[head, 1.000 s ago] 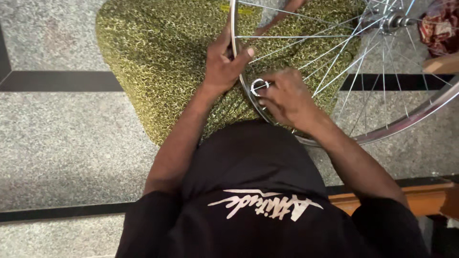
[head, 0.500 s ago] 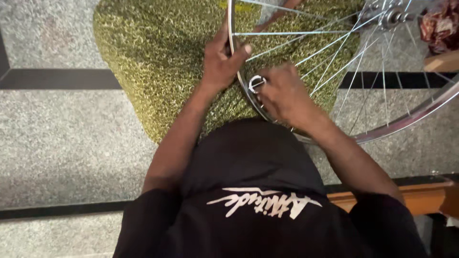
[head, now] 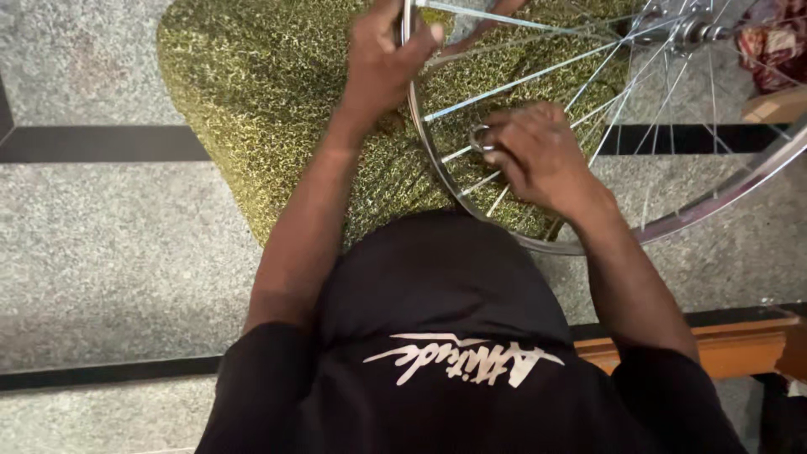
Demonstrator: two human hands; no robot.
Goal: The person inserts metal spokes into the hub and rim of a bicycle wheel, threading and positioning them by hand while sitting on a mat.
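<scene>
Currently, wheel (head: 672, 223) lies over the green mat (head: 277, 109), rim at lap level, hub (head: 693, 32) top right. Right hand (head: 542, 155) closed on a small ring tool (head: 481, 139) at a spoke (head: 521, 80) nr the rim. Left hand (head: 382, 59) clamped on the rim's edge. Vs a sec ago: left hand has moved up along the rim, right hand has kept its place on the tool; judged, work on this spoke continues. Wooden bench (head: 714, 345) lower right.

Speckled grey floor (head: 109, 261) w/ green-yellow mat (head: 269, 92) lying on it.
</scene>
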